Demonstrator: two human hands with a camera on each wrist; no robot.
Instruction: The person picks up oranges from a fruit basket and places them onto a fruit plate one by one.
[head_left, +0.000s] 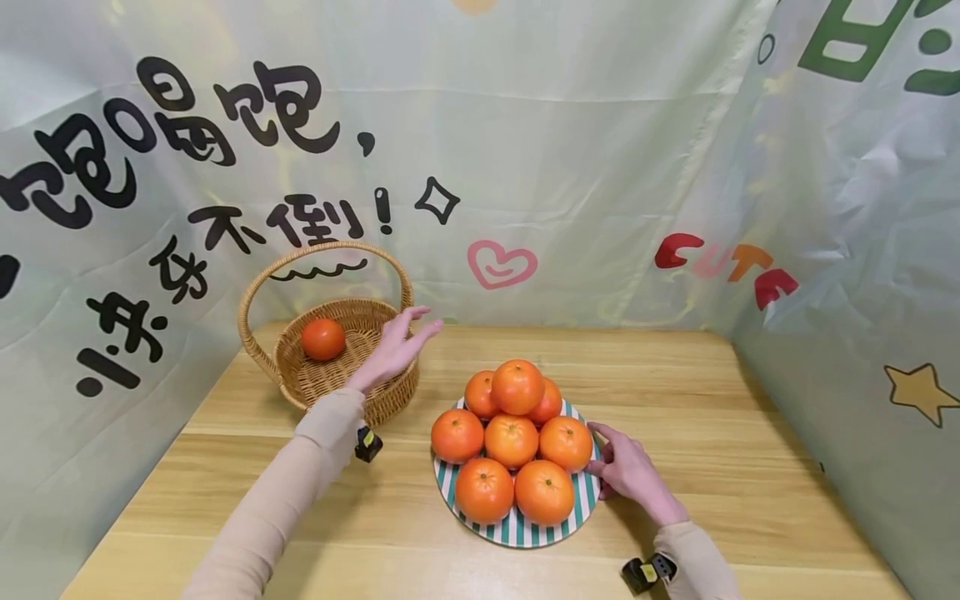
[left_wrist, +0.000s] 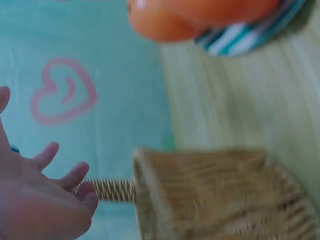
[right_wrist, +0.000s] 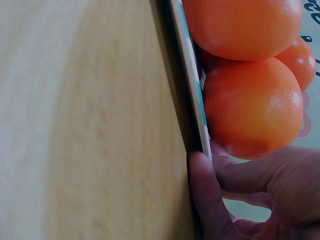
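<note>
Several oranges (head_left: 512,440) are piled on a round plate (head_left: 517,533) with green and white stripes. My right hand (head_left: 630,471) pinches the plate's right edge; the right wrist view shows one finger beneath the rim and the thumb on top, close to an orange (right_wrist: 255,107). My left hand (head_left: 396,346) is over the right side of a wicker basket (head_left: 393,400), fingers spread and holding nothing. In the left wrist view those fingers (left_wrist: 75,175) appear beside the basket's handle (left_wrist: 114,190); whether they touch it I cannot tell. A single redder orange fruit (head_left: 323,339) lies inside the basket.
The basket's tall arched handle (head_left: 330,247) stands up at the back left of the wooden table (head_left: 660,392). Printed cloth walls (head_left: 585,167) close off the back and both sides. A small black device (head_left: 641,575) is on the right wrist, and another (head_left: 367,443) is on the left.
</note>
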